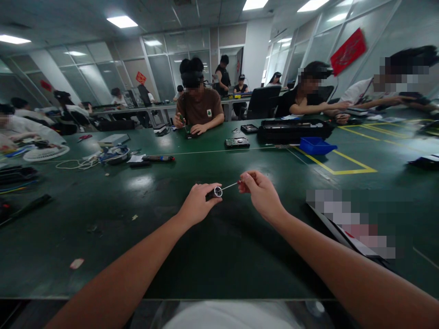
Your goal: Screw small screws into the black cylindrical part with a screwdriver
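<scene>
My left hand (pixel 200 201) is closed around a small dark cylindrical part (pixel 218 192), its thumb below and fingers above. The part's round end, rimmed in white, faces to the right. My right hand (pixel 258 189) pinches the end of a thin light-coloured rod (pixel 229 186), and a bit of reddish colour shows at the fingertips. The rod slants down to the left, and its far tip meets the white-rimmed end. Whether the tip is inside the opening or only touching it, I cannot tell. Both hands are just above the green table (pixel 222 256).
Across the table a person in a brown shirt (pixel 200 107) works with a screwdriver. Between us lie a hard drive (pixel 237 142), a long black housing (pixel 295 131) and a blue bin (pixel 317 145). Pens (pixel 159 158) and cables (pixel 80 163) are left; a blurred-out sheet (pixel 350 224) lies right.
</scene>
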Demonstrator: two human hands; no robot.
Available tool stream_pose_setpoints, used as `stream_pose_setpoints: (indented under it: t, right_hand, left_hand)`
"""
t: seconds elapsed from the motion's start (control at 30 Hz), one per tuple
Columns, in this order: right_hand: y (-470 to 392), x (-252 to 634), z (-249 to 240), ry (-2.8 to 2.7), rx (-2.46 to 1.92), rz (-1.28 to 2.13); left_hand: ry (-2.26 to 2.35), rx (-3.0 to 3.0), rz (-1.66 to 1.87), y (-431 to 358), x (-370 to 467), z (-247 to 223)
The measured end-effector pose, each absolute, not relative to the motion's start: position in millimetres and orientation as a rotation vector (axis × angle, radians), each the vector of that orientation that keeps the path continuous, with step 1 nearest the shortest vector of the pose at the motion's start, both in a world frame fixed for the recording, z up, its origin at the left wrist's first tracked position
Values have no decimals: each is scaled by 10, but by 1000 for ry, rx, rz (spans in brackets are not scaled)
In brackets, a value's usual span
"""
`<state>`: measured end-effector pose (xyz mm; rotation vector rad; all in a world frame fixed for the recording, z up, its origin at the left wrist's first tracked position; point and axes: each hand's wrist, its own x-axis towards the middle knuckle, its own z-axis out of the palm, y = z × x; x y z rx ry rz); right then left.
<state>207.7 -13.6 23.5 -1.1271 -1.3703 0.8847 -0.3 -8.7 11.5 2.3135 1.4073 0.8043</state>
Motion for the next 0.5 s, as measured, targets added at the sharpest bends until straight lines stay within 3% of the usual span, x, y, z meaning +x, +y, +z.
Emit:
stream_pose_setpoints:
  t: [0.5]
  right_hand:
    - [-243,2092,388,-1602,-1294,695]
  left_hand:
    - [1395,2311,834,-72,-58,74]
